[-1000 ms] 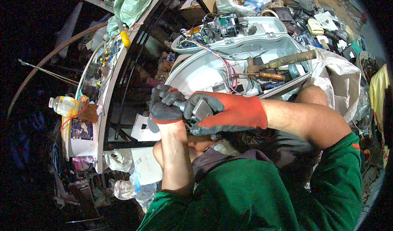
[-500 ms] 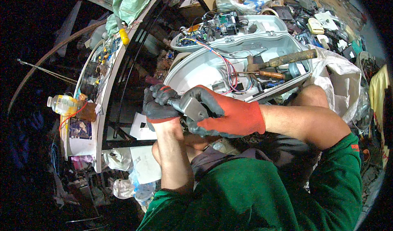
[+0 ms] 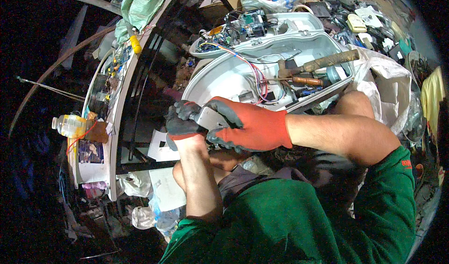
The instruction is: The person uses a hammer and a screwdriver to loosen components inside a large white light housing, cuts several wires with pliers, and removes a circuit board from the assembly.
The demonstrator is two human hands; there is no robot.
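My left hand (image 3: 183,122), in a black-palmed glove with red, is closed on one end of a grey, box-shaped piece (image 3: 211,119). From the other side my right hand (image 3: 255,124), gloved in red and black, has its thumb and fingers wrapped round the same piece. The fingers hide most of it, so I cannot make out its exact kind. Just beyond my hands lies an open pale grey plastic housing (image 3: 206,90). In it are red, blue and white wires (image 3: 256,72), a hammer (image 3: 327,62) and a wooden-handled screwdriver (image 3: 307,81).
Circuit boards (image 3: 255,21) sit in the housing's other half. A white sack (image 3: 386,79) stands right, below heaped electronic scrap (image 3: 360,25). On the left, a long white-edged frame (image 3: 122,100) carries a plastic bottle (image 3: 70,126) and a yellow-handled tool (image 3: 135,44).
The grey piece has tilted and moved slightly left between my hands. My right hand has shifted left and turned with it. Both hands keep their hold.
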